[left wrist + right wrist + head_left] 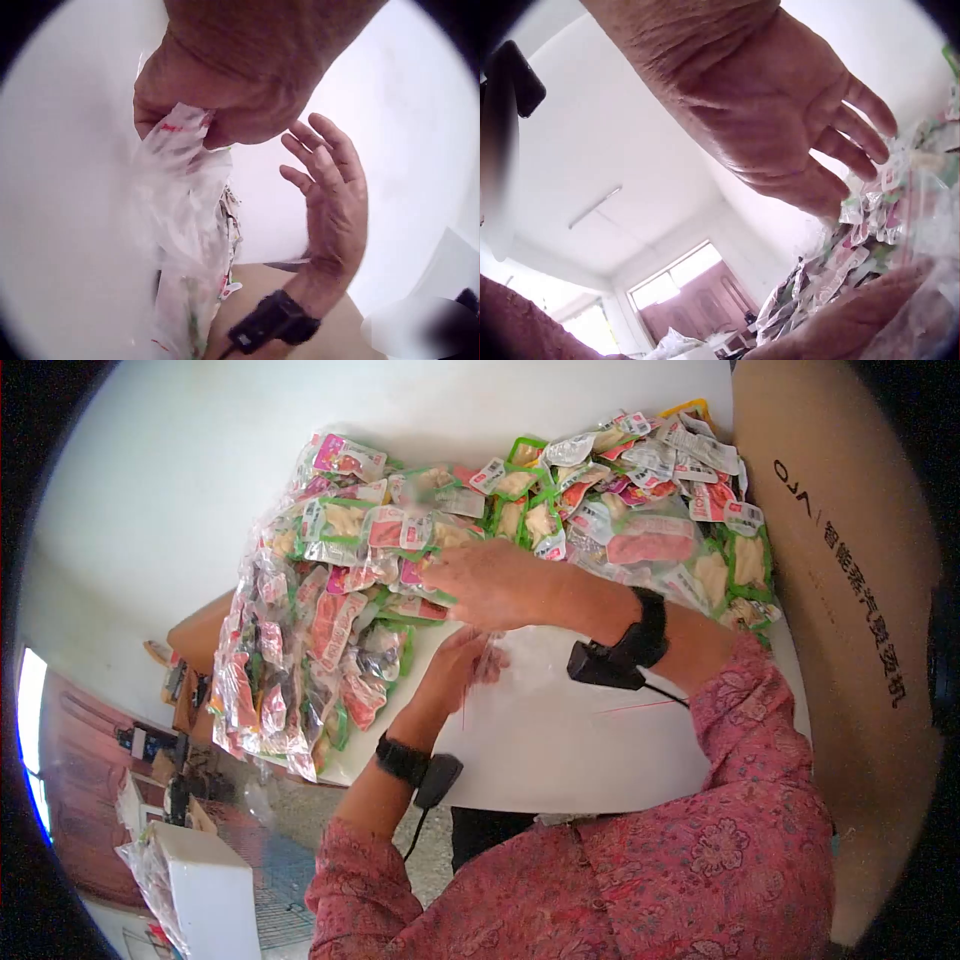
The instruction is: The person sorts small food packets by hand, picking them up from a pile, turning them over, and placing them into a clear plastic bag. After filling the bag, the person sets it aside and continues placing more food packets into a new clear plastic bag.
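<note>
My left hand (pixel 465 668) grips the edge of a thin clear plastic bag (pixel 525 660) over the white table. In the left wrist view the bag (pixel 187 187), with small red print, hangs crumpled from the curled fingers. Above and beyond it, my right hand (pixel 490 580) reaches over the front of a pile of small sealed snack packets (pixel 400 535). Its fingers are spread and relaxed in the right wrist view, with the palm (pixel 772 112) bare. Packets with white, red and green wrapping lie just past those fingertips.
A large clear bag (pixel 250 690) full of packets covers the table's left side. More packets (pixel 650 490) heap at the back right, against a tall brown carton (pixel 850 660) with printed lettering. The white tabletop (pixel 620 750) curves near the body; a white box (pixel 210 890) stands lower left.
</note>
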The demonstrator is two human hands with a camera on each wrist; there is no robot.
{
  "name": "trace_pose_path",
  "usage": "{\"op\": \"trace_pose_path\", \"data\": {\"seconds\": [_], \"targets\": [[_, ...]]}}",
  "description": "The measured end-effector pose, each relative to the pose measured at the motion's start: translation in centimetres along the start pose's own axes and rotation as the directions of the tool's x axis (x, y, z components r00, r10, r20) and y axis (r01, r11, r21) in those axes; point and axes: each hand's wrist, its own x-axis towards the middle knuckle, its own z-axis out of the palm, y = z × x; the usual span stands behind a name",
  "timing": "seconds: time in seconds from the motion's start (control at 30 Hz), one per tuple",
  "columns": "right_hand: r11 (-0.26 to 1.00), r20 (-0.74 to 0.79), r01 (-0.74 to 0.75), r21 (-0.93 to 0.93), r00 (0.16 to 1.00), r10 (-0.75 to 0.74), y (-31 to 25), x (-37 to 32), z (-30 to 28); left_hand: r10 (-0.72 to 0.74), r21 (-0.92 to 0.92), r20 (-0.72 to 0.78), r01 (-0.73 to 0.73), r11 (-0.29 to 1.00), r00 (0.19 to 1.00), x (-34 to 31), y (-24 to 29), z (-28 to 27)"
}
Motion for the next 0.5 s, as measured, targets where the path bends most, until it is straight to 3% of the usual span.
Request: {"op": "trace_pose_path", "data": {"seconds": [0.03, 0.07, 0.17, 0.2, 0.3, 0.37, 0.4, 0.47, 0.5], "targets": [[0.991, 0.160, 0.004, -0.133, 0.987, 0.017, -0.3, -0.3, -0.5, 0.008, 0.085, 0.010, -0.009, 0.996, 1.000, 0.5, -0.2, 0.1], [0.989, 0.205, -0.003, -0.150, 0.978, 0.034, 0.0, -1.2, -0.8, 0.002, 0.070, 0.018, -0.004, 0.998, 1.000, 1.0, -0.6, 0.0], [0.930, 0.338, -0.228, -0.287, 0.885, 0.321, 0.2, -5.2, -4.5, -0.025, -0.004, 0.061, 0.025, 1.000, 0.998, 2.8, -1.1, 0.1], [0.896, 0.365, -0.298, -0.329, 0.835, 0.411, 0.8, -7.0, -5.1, -0.014, 0.053, 0.068, 0.011, 0.999, 0.998, 3.1, -0.9, 0.3], [0.854, 0.286, -0.284, -0.436, 0.856, 0.431, 2.9, -13.3, -4.4, 0.028, 0.091, 0.106, -0.038, 0.995, 0.994, 4.4, -1.8, 0.3], [0.879, 0.494, -0.332, -0.343, 0.732, 0.469, 1.4, -15.6, -3.8, 0.089, 0.100, 0.127, -0.102, 0.990, 0.988, 5.1, -1.9, 0.5], [0.875, 0.495, -0.323, -0.361, 0.729, 0.473, 0.4, -16.3, -3.3, 0.103, 0.086, 0.131, -0.115, 0.990, 0.986, 5.5, -2.2, 0.6], [0.925, 0.420, -0.255, -0.283, 0.834, 0.358, -1.1, -17.6, -2.0, 0.139, 0.063, 0.211, -0.155, 0.986, 0.968, 6.0, -2.8, 0.6], [0.924, 0.428, -0.243, -0.297, 0.831, 0.356, -1.0, -18.2, -1.4, 0.153, 0.047, 0.208, -0.166, 0.985, 0.966, 6.1, -2.9, 0.6]]}}
